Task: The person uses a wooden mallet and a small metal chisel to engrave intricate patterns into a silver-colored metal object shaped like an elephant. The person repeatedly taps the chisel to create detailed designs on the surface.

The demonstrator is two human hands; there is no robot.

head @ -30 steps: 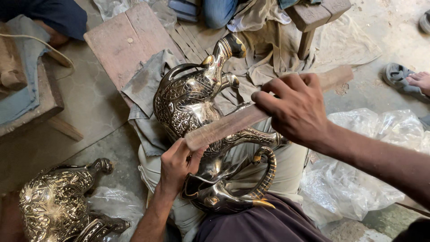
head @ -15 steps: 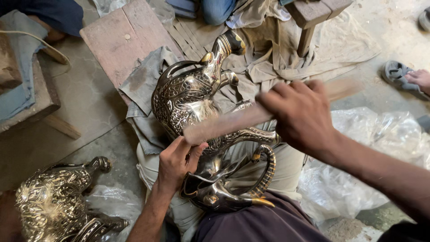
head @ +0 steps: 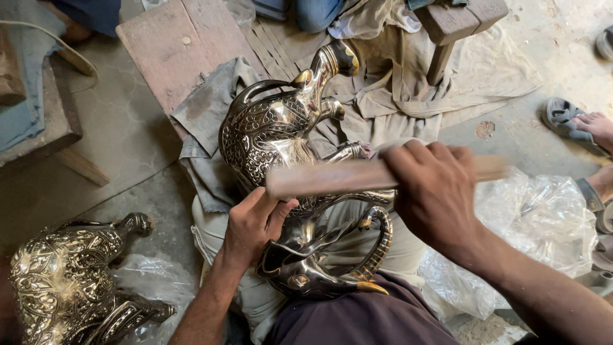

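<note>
Dusty workshop floor surrounds me while my left hand (head: pixel 252 223) steadies the engraved brass elephant (head: pixel 281 137) at frame centre and my right hand (head: pixel 434 191) grips a wooden stick (head: pixel 332 177) across it.

Glossy embossed brass elephant (head: pixel 281 137), matt wooden stick (head: pixel 332 179) (blurred), crinkly clear plastic (head: pixel 543 217)
</note>
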